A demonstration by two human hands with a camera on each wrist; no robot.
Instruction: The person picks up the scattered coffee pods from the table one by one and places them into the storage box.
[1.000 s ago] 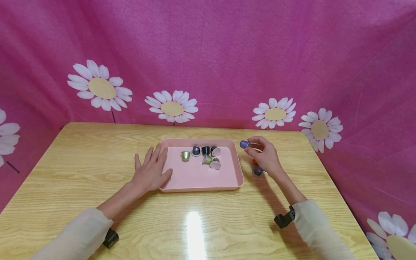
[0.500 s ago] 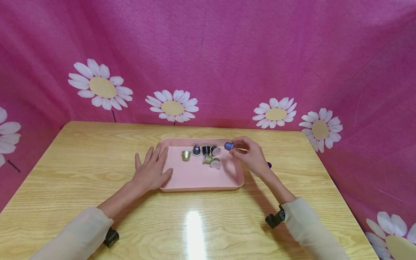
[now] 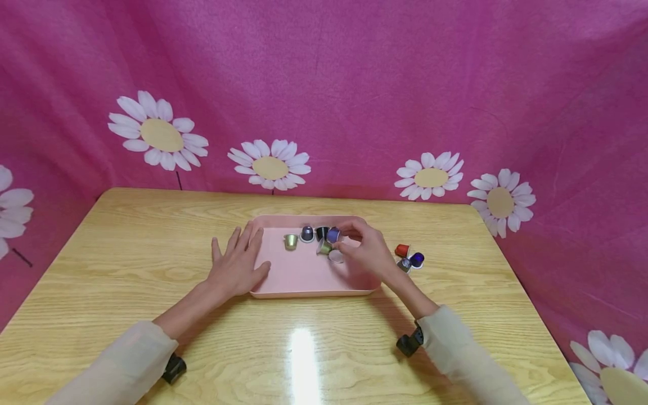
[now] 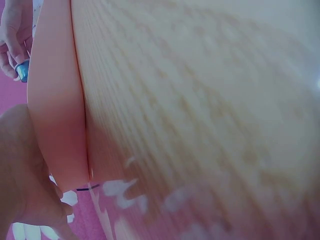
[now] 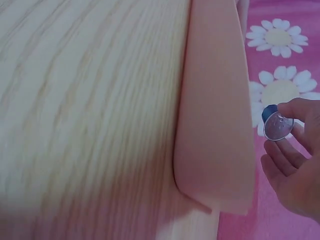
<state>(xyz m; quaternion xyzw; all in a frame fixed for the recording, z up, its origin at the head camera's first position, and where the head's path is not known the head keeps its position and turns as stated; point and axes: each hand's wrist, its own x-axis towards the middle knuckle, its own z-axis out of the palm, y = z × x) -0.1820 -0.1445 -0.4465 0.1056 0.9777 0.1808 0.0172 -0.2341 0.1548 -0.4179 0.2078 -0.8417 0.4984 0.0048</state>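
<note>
My right hand (image 3: 365,247) pinches a blue-purple coffee capsule (image 3: 333,234) between thumb and fingers, over the right half of the pink tray (image 3: 304,284). In the right wrist view the capsule's pale foil lid (image 5: 279,126) faces the palm. My left hand (image 3: 235,267) lies with fingers spread on the tray's left rim. Inside the tray are a light green capsule (image 3: 291,242), a dark purple capsule (image 3: 307,233), a black capsule (image 3: 322,232), another green capsule (image 3: 324,246) and one showing its pale lid (image 3: 336,256). The held capsule overlaps this group in the head view.
On the wooden table (image 3: 152,242), right of the tray, sit a red capsule (image 3: 402,250), a dark blue capsule (image 3: 417,259) and a grey capsule (image 3: 404,265), close together. A magenta curtain (image 3: 344,101) with printed daisies hangs behind the table.
My right hand has carried the blue-purple capsule leftward from beside the tray to over the capsules inside it. The capsules on the table have come into view. My left hand has stayed put.
</note>
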